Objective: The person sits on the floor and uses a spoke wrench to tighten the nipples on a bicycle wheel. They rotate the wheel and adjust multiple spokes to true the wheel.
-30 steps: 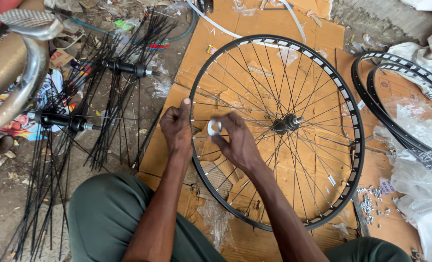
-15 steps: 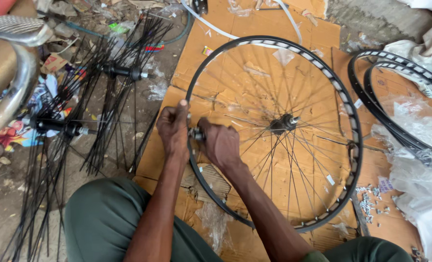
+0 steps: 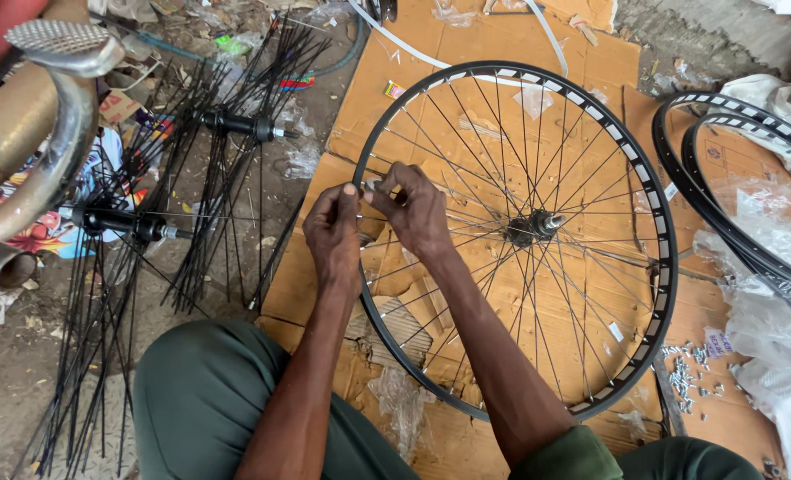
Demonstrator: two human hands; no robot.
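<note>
Both your hands meet at the left edge of the bicycle wheel point(image 3: 520, 231), well to the left of its hub point(image 3: 535, 227). Your left hand point(image 3: 335, 233) rests over the black rim point(image 3: 370, 293), fingers curled around it and the thumb up top, steadying it. Your right hand point(image 3: 417, 212) sits just inside the rim, fingertips pinched on something small where a spoke point(image 3: 466, 218) reaches the rim; what it is stays hidden under your fingers, so I cannot tell whether it is a nipple or the spoke end itself.

The wheel lies flat on sheets of cardboard point(image 3: 493, 44) on the floor, between your knees and the spare rims point(image 3: 724, 204) off to the hub's right. Loose small metal parts point(image 3: 684, 373) lie below and right of the hub, beyond the rim.

To do this well, I'd judge: keep the rim pressed still with your left hand, line the spoke straight with its hole, and turn gently with your fingertips so it does not cross-thread.
</note>
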